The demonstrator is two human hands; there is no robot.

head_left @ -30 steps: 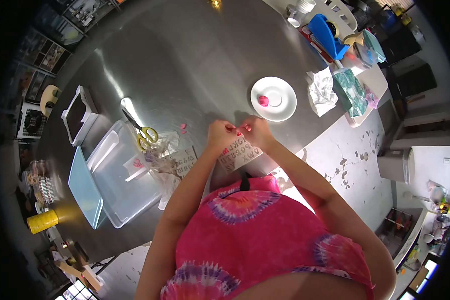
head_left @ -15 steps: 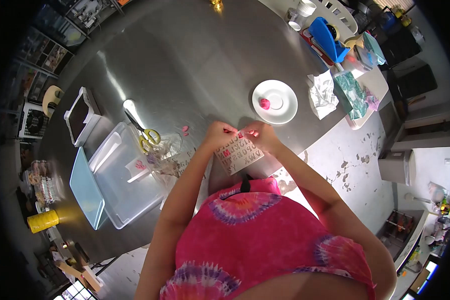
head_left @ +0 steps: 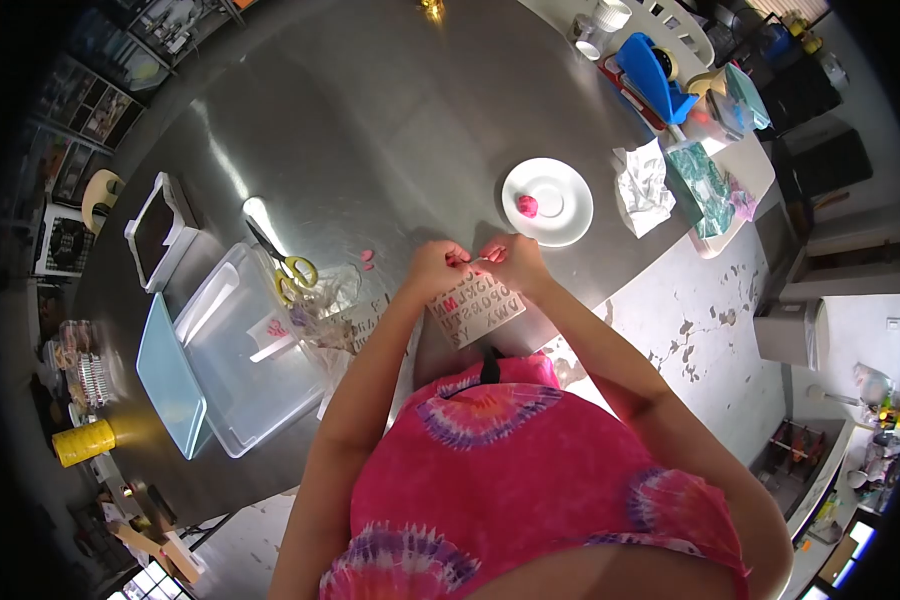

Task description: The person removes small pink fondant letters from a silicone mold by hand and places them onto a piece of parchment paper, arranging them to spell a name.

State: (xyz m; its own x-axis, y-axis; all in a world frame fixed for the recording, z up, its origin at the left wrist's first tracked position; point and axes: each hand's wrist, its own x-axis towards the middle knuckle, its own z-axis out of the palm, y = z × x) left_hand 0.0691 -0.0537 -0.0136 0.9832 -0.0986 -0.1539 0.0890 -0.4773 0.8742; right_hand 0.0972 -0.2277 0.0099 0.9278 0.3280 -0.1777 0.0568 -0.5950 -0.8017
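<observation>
A letter mold sheet (head_left: 478,308) with rows of letters, some filled red, lies at the table's front edge. Over its far edge my left hand (head_left: 440,268) and my right hand (head_left: 515,264) nearly meet, fingertips pinched. Whatever the fingertips of each hand hold is too small to make out. A white plate (head_left: 572,202) with a pink lump (head_left: 527,206) on it sits just beyond my right hand. Small pink pieces (head_left: 367,260) lie on the metal table to the left of my left hand.
At the left are scissors (head_left: 292,268), a clear plastic bin (head_left: 260,375), a blue lid (head_left: 168,375) and a white frame (head_left: 162,235). Crumpled white paper (head_left: 646,188) and a blue holder (head_left: 654,82) are at the right. A second letter sheet (head_left: 362,325) lies beside my left forearm.
Both hands have shifted very slightly, and my right fingers have curled in closer to my left fingertips. The view has moved a little. The plate and other objects stay in place.
</observation>
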